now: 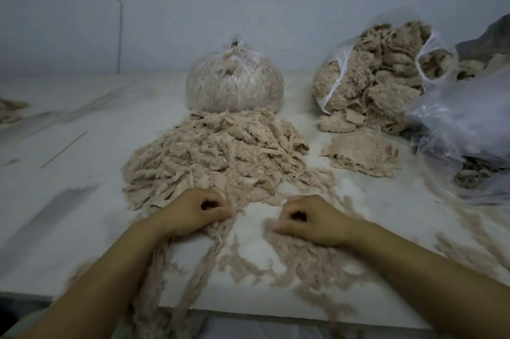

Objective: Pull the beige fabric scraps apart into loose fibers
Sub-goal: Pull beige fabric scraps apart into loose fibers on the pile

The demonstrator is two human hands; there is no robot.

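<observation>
A big heap of beige fabric scraps [215, 153] lies in the middle of the white table [82, 145]. At its near edge my left hand [193, 213] is curled, pinching a long strip of scrap [218, 253] that trails toward the table's front edge. My right hand [311, 221] is curled too, gripping a tuft of loose beige fibers [292, 253] spread on the table beneath it. The two hands sit a short gap apart, with no fabric visibly stretched between them.
A tied clear bag of scraps [234, 84] stands behind the heap. An open bag of fluffy pieces [378, 73] and more plastic bags [463, 129] fill the right side. A small flat pile [361, 151] lies between. Loose fibers hang over the front edge [248, 314].
</observation>
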